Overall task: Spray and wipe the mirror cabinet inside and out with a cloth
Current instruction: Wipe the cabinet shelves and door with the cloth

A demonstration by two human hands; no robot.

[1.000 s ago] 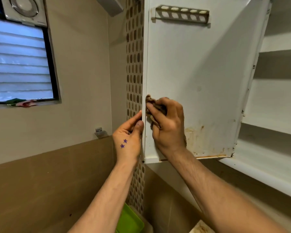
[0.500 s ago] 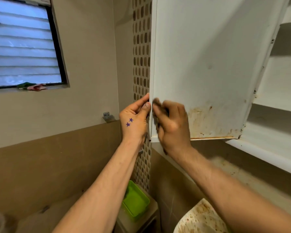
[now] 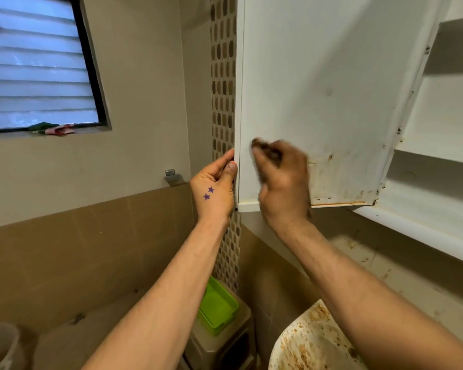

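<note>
The white cabinet door [image 3: 318,84] stands swung open, its inner face toward me, with rust stains along the lower edge. My left hand [image 3: 214,188] pinches the door's free left edge between thumb and fingers. My right hand [image 3: 281,180], blurred with motion, grips a dark brown cloth [image 3: 265,149] and presses it against the door's lower left inner face. Only a small bit of the cloth shows above the fingers. The cabinet body [image 3: 439,124] with its white shelves is open on the right.
A stained white sink [image 3: 313,340] sits below right. A green tray [image 3: 217,305] lies on a beige stand [image 3: 225,345] under the door. A louvred window [image 3: 35,65] is on the left wall with cloths on its sill. A mosaic tile strip [image 3: 223,76] runs behind the door.
My view has tilted down a little, so the door and hands sit higher relative to the room. My right hand with the cloth has shifted slightly right along the door; my left hand keeps its hold.
</note>
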